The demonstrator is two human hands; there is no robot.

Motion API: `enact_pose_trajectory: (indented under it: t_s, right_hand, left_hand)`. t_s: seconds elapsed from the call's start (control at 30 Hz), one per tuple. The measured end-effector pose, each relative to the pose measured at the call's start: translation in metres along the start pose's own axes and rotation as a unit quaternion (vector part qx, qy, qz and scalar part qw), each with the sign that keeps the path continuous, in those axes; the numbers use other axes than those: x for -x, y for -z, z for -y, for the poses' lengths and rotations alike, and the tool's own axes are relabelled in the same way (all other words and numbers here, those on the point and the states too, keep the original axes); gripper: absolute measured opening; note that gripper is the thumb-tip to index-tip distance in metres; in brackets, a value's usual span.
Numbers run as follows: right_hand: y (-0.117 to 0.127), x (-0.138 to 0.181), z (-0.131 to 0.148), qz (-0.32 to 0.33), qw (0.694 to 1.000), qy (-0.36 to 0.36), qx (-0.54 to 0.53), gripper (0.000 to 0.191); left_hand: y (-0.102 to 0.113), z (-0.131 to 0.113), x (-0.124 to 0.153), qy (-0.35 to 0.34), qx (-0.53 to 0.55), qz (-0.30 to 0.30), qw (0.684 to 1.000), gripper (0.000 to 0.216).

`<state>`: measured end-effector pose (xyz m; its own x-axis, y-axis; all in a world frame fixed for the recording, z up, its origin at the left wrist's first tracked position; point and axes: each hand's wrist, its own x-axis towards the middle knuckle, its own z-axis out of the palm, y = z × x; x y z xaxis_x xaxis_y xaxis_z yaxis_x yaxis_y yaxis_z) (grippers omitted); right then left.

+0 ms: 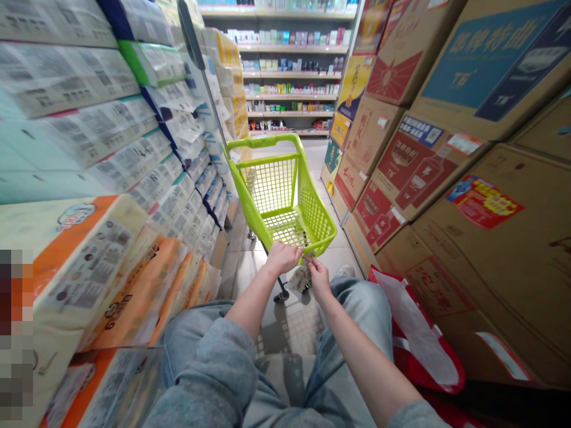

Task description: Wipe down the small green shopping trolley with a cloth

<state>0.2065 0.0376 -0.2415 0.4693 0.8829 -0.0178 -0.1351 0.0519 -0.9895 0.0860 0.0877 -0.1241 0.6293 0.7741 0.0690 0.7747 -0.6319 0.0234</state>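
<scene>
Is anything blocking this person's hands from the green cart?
Nothing visible blocks the left hand, right at the green cart's near edge. By the right hand, a patterned cloth-like item, pinched in its fingers, hangs below that edge.

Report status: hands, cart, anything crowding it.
Left hand at near rim of cart, exact hold unclear. Right hand pinching patterned cloth. Boxes line right side, packs left.
</scene>
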Motion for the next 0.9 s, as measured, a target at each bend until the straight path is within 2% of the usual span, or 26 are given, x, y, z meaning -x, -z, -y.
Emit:
enact_pose_trajectory:
  t_s: [0.2,0.37,0.5,0.67,0.73,0.9]
  right_hand:
    - [0.008,0.015,0.005,0.074,0.982,0.067,0.158,0.032]
    - [-0.006,0.024,0.013,0.035,0.961,0.135,0.239,0.039]
    - [-0.013,0.016,0.019,0.069,0.932,0.152,0.321,0.034]
    - [0.006,0.017,0.013,0.126,0.9,0.21,0.361,0.035]
    - [0.018,0.021,0.006,0.131,0.9,0.197,0.366,0.036]
    - [0.037,0.019,-0.001,0.074,0.924,0.138,0.349,0.039]
  left_hand:
    - [0.003,0.002,0.0,-0.021,-0.023,0.012,0.999,0.049]
    - [0.006,-0.001,0.001,-0.038,-0.032,0.02,0.999,0.047]
    - [0.007,-0.002,0.001,-0.049,-0.038,0.024,0.998,0.043]
    - [0.004,0.002,0.001,-0.06,-0.033,0.021,0.997,0.041]
    - [0.002,0.003,0.0,-0.048,-0.028,0.015,0.998,0.041]
    - [0.0,0.009,-0.002,-0.033,-0.005,0.016,0.999,0.03]
